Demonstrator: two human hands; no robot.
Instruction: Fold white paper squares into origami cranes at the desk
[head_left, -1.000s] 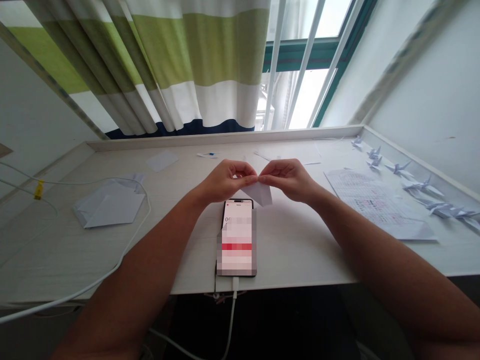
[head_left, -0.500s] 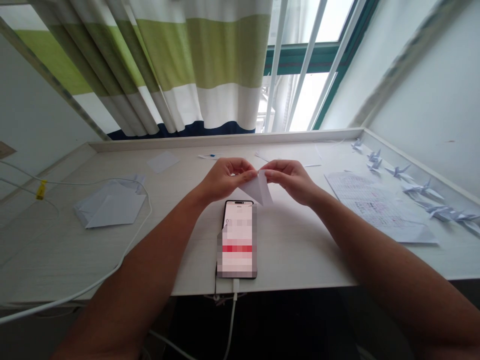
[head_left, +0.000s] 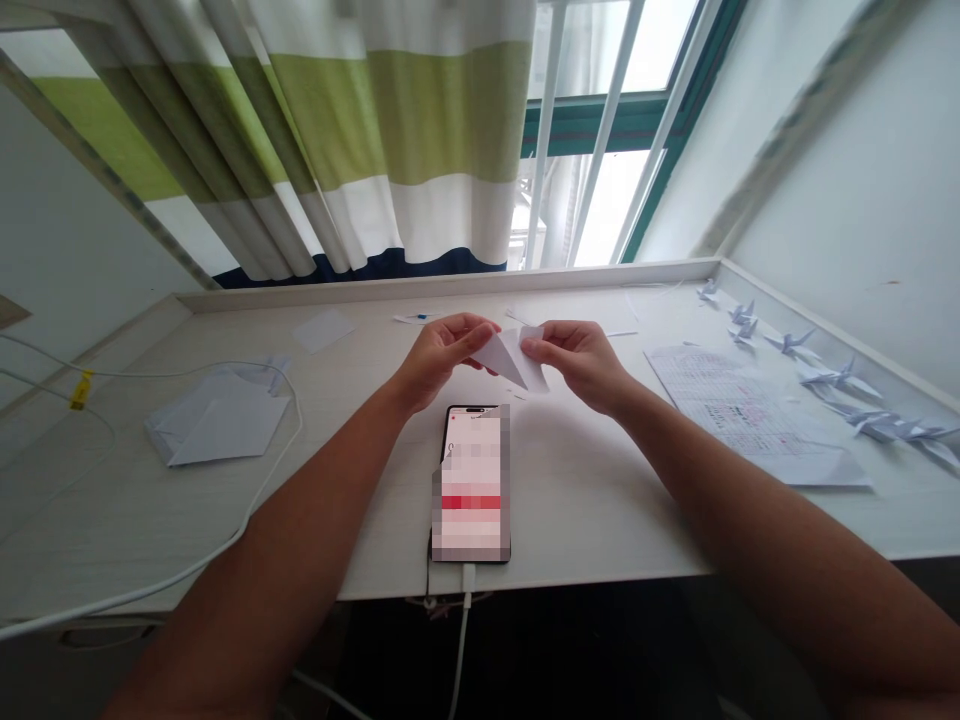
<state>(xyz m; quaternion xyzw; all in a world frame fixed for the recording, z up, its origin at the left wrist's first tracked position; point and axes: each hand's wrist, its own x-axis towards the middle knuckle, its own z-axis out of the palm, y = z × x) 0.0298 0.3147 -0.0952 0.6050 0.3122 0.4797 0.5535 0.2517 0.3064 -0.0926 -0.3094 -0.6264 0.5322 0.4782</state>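
A folded piece of white paper [head_left: 507,358] is held up between my two hands, above the white desk [head_left: 585,500]. My left hand [head_left: 448,350] pinches its left side, thumb on the near face and fingers behind. On the other side, my right hand [head_left: 574,358] grips the right flap between thumb and curled fingers. The paper has a pointed lower edge with a crease, and its two flaps stand slightly apart at the top. Just below the hands lies a phone [head_left: 471,480] with its screen lit and partly blurred.
Several folded paper cranes [head_left: 840,378] line the right edge, beside a written sheet [head_left: 739,410]. Stacked white paper [head_left: 225,415] lies left, with a small sheet [head_left: 322,328] farther back. A white cable [head_left: 300,400] crosses the left side; a charging cable [head_left: 466,610] hangs from the phone.
My hands have moved apart a little; the fingertips that met at the paper's top are now separated. The paper's flaps are spread wider and its lower tip sits slightly higher.
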